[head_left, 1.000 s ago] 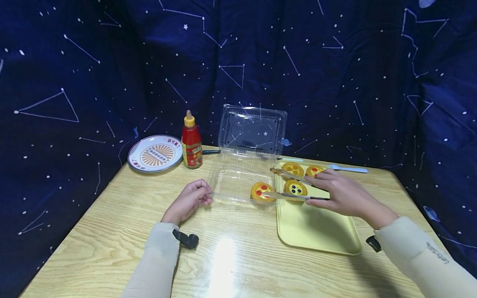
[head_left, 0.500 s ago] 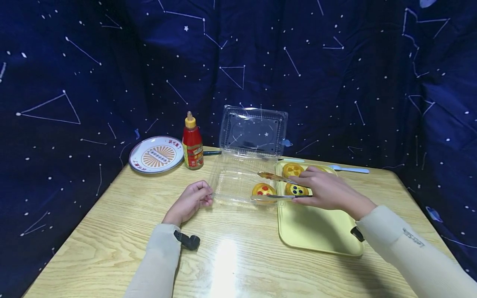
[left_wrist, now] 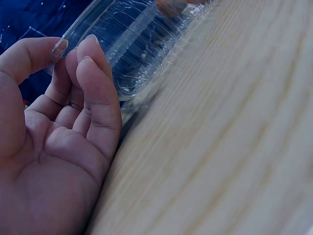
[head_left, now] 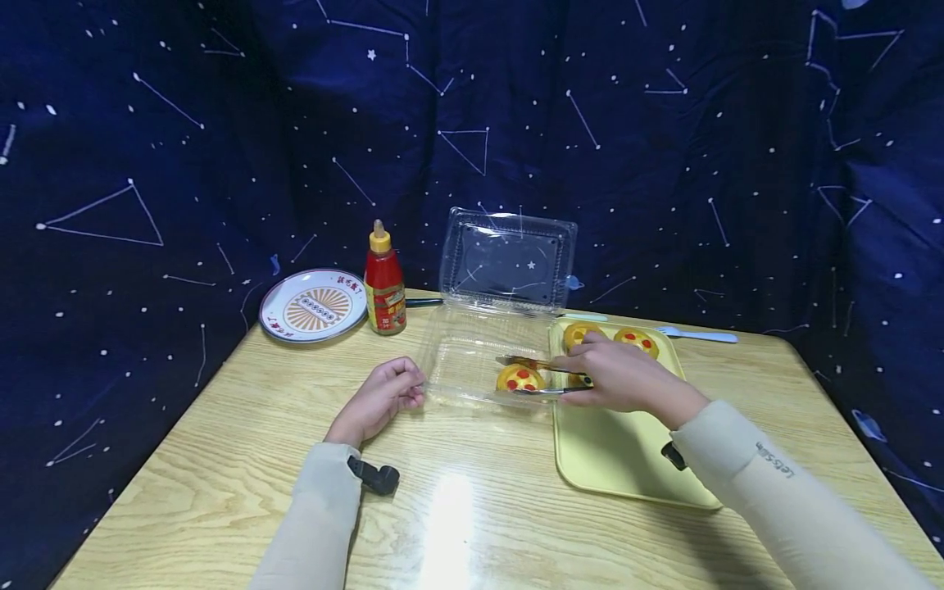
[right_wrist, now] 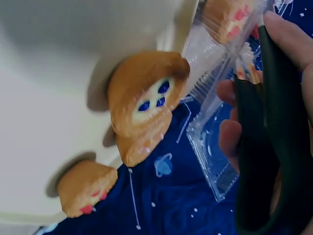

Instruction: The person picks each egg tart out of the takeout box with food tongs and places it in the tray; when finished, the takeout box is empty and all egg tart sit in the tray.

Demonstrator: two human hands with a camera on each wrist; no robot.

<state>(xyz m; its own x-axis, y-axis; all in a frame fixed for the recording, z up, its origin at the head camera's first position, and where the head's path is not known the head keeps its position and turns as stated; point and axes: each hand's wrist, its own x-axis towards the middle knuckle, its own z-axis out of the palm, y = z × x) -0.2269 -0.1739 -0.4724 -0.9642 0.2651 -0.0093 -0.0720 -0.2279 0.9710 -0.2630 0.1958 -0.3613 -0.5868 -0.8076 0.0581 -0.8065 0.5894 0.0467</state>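
My left hand [head_left: 379, 397] pinches the near-left rim of a clear plastic clamshell box [head_left: 457, 360]; in the left wrist view the thumb and a finger meet at that rim [left_wrist: 59, 49]. My right hand [head_left: 619, 377] grips tongs [head_left: 549, 392] with dark handles [right_wrist: 286, 112], held over the left side of a yellow tray [head_left: 627, 455]. The tongs' tips reach over the box on either side of a red-dotted egg tart [head_left: 520, 375], which lies in the box's right front corner. On the tray a blueberry-dotted tart [right_wrist: 142, 88] is partly hidden by my right hand in the head view.
Two more tarts, one plain yellow [head_left: 581, 333] and one red-dotted [head_left: 637, 342], sit at the tray's back. The box's lid [head_left: 509, 260] stands raised. Behind lie a blue fork [head_left: 696, 334], a red sauce bottle [head_left: 386, 287] and a patterned plate [head_left: 313, 305].
My right hand has moved left with the tongs, whose tips have come closer together around the tart in the box. The left hand stays at the box's rim.
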